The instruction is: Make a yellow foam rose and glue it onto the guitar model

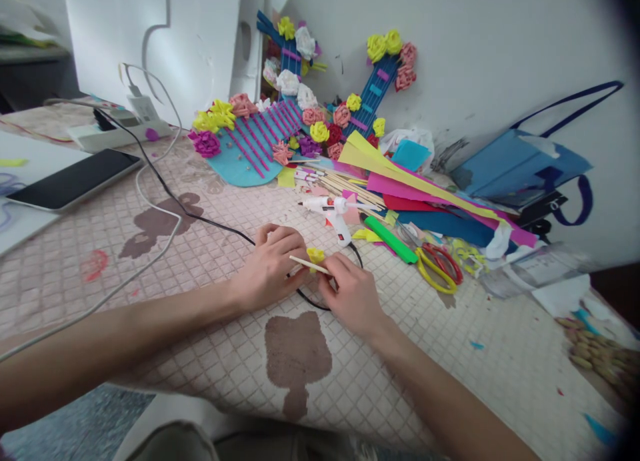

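A thin pale wooden stick (309, 264) is pinched between the thumb and fingers of my right hand (350, 291). Its free end points left, across the edge of my left hand (275, 264). Just behind the stick shows a small crumpled piece of yellow paper (315, 254), between both hands. My left hand is curled with its fingertips turned inward close to the paper; what it grips, if anything, is hidden. Beyond my hands lies a white glue gun (330, 211) on its side, with a black cord (225, 228) running under my left hand.
To the right lie a green marker-like tool (390, 239), scissors (435, 271) and coloured paper sheets (420, 181). Flower-decorated paper guitars (260, 141) lean at the back. A tablet (75, 178), a power strip (120, 134) and a white cable (150, 258) are on the left.
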A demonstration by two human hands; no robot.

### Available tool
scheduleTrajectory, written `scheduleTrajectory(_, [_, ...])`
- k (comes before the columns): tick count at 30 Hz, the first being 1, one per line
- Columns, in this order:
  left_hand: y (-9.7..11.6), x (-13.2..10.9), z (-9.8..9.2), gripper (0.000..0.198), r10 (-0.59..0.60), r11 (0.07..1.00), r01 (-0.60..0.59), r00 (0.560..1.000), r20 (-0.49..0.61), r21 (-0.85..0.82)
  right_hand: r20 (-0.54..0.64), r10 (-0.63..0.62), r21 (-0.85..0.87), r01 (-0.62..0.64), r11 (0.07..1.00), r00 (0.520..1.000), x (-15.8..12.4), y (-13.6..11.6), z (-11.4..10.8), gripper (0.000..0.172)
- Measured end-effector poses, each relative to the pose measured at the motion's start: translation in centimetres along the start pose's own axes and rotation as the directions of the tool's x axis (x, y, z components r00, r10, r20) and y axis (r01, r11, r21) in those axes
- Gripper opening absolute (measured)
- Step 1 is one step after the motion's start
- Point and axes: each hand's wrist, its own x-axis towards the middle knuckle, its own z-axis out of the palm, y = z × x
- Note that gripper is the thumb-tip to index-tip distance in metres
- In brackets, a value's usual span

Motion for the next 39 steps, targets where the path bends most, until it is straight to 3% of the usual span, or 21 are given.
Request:
scheduleTrajectory(4, [0.1, -0.1, 0.0, 0.008, -0.013, 0.999, 0.013, 1.0, -0.009, -0.029, 0.02, 0.005, 0.021, -0.005, 1.0, 1.0, -0.3, 0.2, -0.4, 0.008])
scheduleTrajectory(7, [0.0, -0.1, 0.0, 0.005, -0.032, 0.999, 0.032, 0.999, -0.011, -0.033, 0.029, 0.015, 0.053, -0.017, 0.998, 0.999, -0.7, 0.3, -0.9, 0.016])
scheduleTrajectory(16, [-0.2, -0.2, 0.1, 0.002, -0.079, 0.996, 0.08, 0.996, 0.029, -0.028, 0.132, 0.027, -0.061, -0.019, 0.998, 0.991, -1.2, 1.2, -1.9, 0.023])
scheduleTrajectory(23, [-0.2, -0.3, 0.0, 0.003, -0.103, 0.995, 0.103, 0.994, 0.032, 0.018, 0.132, 0.015, -0.079, -0.005, 0.997, 0.991, -1.1, 1.3, -1.9, 0.023])
scheduleTrajectory(35, [-0.2, -0.1, -0.2, 0.007, -0.017, 1.0, 0.017, 1.0, 0.022, 0.009, 0.157, 0.032, -0.139, -0.01, 0.99, 0.987, -1.1, 1.7, -2.0, 0.024])
scheduleTrajectory(39, [-0.1, -0.1, -0.4, 0.01, -0.016, 1.0, 0.015, 0.998, 0.055, 0.007, 0.161, 0.039, -0.07, -0.028, 0.997, 0.986, -1.1, 1.7, -1.9, 0.015])
